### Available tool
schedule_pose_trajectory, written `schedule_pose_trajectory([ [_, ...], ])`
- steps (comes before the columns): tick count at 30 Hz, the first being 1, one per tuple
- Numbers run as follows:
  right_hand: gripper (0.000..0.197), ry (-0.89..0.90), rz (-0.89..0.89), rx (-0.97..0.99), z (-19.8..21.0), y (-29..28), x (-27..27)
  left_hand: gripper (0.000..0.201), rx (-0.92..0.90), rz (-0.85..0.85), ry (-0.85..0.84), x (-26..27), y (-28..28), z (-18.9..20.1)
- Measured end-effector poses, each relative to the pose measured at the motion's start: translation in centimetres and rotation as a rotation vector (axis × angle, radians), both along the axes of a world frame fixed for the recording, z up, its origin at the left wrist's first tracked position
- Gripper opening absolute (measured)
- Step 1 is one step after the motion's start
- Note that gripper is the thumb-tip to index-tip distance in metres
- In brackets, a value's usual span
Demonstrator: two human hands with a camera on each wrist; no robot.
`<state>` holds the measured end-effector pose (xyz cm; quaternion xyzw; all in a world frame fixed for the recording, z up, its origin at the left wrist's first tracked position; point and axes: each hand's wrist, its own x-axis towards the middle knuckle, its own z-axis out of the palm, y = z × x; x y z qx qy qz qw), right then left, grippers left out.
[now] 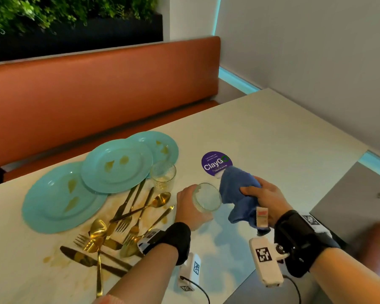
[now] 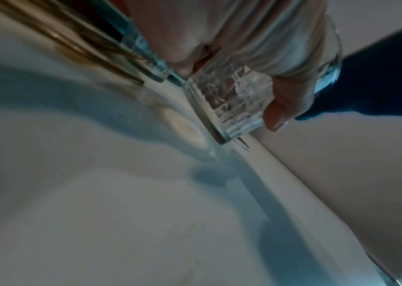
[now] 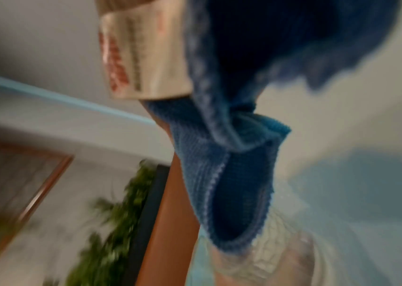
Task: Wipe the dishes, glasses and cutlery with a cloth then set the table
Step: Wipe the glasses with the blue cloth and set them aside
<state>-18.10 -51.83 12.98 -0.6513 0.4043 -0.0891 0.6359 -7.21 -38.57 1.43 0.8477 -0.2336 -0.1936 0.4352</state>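
Note:
My left hand (image 1: 190, 207) grips a clear cut glass (image 1: 206, 197) lifted off the table, mouth turned toward the right; its ribbed wall (image 2: 234, 102) shows between my fingers (image 2: 285, 108). Just right of it my right hand (image 1: 263, 198) clutches a bunched blue cloth (image 1: 239, 194) with a paper label (image 1: 262, 217) hanging from it; the cloth (image 3: 232, 174) dangles close to the glass (image 3: 263, 257). A second glass (image 1: 163, 173) stands by three stained turquoise plates (image 1: 116, 165). Gold forks, knives and spoons (image 1: 123, 224) lie in a pile to the left.
The pale table (image 1: 272, 132) carries a round purple sticker (image 1: 216, 163) behind the cloth and brownish smears near the cutlery. An orange bench (image 1: 97, 93) runs along the far side, plants above it. A grey wall (image 1: 316, 51) stands to the right.

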Motion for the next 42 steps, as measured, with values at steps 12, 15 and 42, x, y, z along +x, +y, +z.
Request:
schedule_pose_trajectory([
  [12, 0.071, 0.428, 1.014, -0.968, 3.2, 8.8, -0.8, 0.049, -0.329, -0.437, -0.44, -1.4, 4.0, 9.1],
  [15, 0.049, 0.616, 1.116, -0.972, 3.0, 9.9, -1.1, 0.075, -0.188, -0.533, -0.695, -2.3, 5.4, 8.4],
  [42, 0.018, 0.233, 0.877, -0.271, 4.0, 18.2, -4.1, 0.065, -0.128, -0.595, -0.672, -6.3, 15.1, 9.2],
])
